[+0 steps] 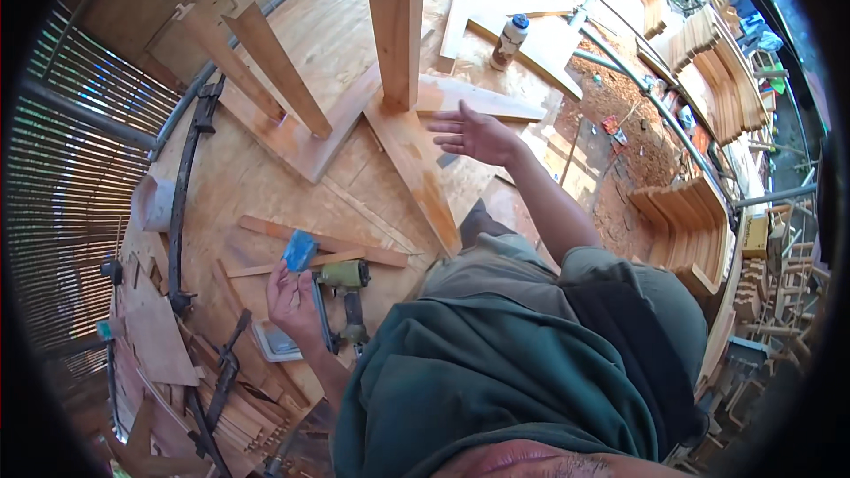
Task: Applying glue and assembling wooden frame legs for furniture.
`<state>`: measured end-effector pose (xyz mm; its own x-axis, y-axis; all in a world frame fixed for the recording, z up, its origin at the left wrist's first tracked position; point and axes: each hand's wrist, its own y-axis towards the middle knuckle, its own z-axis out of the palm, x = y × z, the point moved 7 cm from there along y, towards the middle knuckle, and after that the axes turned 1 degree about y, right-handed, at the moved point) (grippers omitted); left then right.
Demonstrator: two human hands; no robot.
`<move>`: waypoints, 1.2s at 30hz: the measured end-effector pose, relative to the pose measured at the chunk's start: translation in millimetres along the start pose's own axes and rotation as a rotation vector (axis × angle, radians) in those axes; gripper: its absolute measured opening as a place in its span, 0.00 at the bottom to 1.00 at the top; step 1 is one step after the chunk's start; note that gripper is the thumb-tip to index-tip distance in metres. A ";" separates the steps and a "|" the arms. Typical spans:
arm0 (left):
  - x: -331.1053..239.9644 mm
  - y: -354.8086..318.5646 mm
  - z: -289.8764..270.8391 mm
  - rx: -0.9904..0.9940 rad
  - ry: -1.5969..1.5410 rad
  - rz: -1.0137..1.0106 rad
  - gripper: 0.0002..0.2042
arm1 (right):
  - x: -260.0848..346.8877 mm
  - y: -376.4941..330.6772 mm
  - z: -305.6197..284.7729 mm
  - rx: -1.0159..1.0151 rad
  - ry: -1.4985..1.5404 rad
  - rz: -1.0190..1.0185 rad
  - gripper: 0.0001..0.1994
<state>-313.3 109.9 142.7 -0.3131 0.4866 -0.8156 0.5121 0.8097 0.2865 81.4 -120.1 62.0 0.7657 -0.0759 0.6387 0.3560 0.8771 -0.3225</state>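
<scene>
My left hand [292, 303] is closed on a small blue rectangular piece [300, 250], pinched at its lower end; I cannot make out its kind. Just right of that hand lies a green and black nail gun [345, 276], partly hidden by my clothes. My right hand [478, 134] is open with nothing in it, fingers spread and pointing left. It hovers near the foot of a thick upright wooden post [397, 31], which rises from a flat angled wooden piece [412, 173]. To the left, another angled wooden frame [314, 155] carries two slanting uprights [279, 71].
Loose wooden strips [323, 241] lie beyond my left hand on the plywood surface [235, 181]. A bottle with a blue cap [509, 42] stands past my right hand. Metal clamps [181, 221] line the left edge. Stacked curved wooden parts [682, 230] stand at right.
</scene>
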 end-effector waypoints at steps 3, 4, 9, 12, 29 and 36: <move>-6.9 -6.4 23.5 -0.010 0.008 0.071 0.10 | 59.0 -5.0 -83.0 -0.144 0.141 -0.206 0.50; -18.6 -11.9 33.5 -0.051 0.019 0.062 0.10 | 72.4 -2.3 -108.5 -0.135 0.285 -0.241 0.55; -76.0 -49.9 90.3 -0.146 0.073 -0.059 0.32 | 121.5 41.3 -199.5 -0.202 0.947 -0.257 0.46; -83.4 -79.3 132.9 -0.254 -0.137 -0.169 0.36 | 136.3 69.5 -224.1 -0.247 1.016 -0.168 0.40; -104.8 -57.3 233.1 -0.171 0.088 -0.256 0.40 | 270.4 18.2 -145.0 0.288 0.593 -0.280 0.31; -78.9 -13.7 242.1 -0.203 0.009 -0.246 0.39 | 404.2 -10.2 -79.8 0.323 0.173 -0.602 0.33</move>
<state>-102.0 -19.0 81.4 -0.4155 0.2698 -0.8686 0.2505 0.9520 0.1759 430.0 -197.6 267.7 0.5698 -0.6428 0.5119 0.5879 0.7541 0.2927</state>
